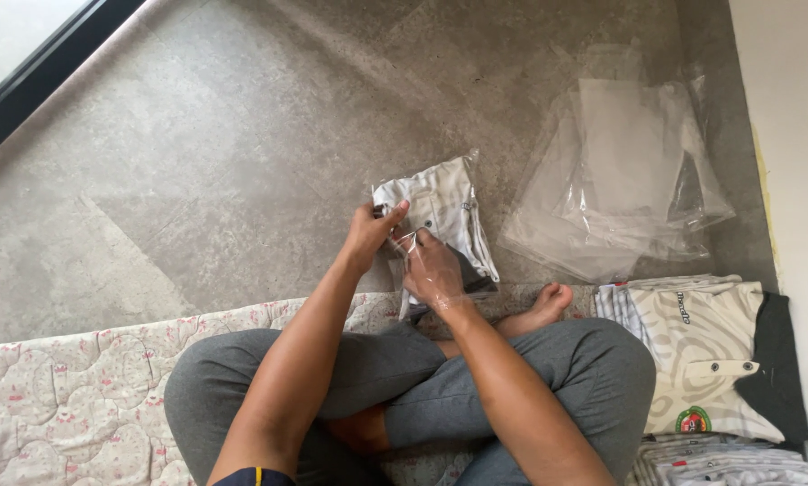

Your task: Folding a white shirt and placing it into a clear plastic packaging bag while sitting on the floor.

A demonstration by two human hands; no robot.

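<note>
The person sits cross-legged on a quilted mat (71, 396) at the edge of a grey floor (197, 180), working in front of the knees.

Left hand (370, 236): closed in a pinch on the upper edge of a clear plastic bag (402, 241). The grip holds the mouth of the bag up and steady, so the opening stays spread.

Right hand (433, 272): fingers curled and partly covered by the film of the same bag. It appears to sit inside or against the opening, gripping the folded shirt (440, 211). How tightly it is closed cannot be told through the plastic.

Folded shirt: pale, with a grey pattern. It lies tilted on the floor just beyond the hands, its near end at the mouth of the bag. Whether that end is already inside the film cannot be told.

Surrounding items:
- A loose heap of empty clear bags (615, 180) lies on the floor to the right, within arm's reach, well apart from the hands.
- A stack of folded shirts (710, 351) of the same pattern rests beside the right knee, near the wall (795, 135).
- One bare foot (539, 310) shows between the knee and the shirt being handled.
</note>
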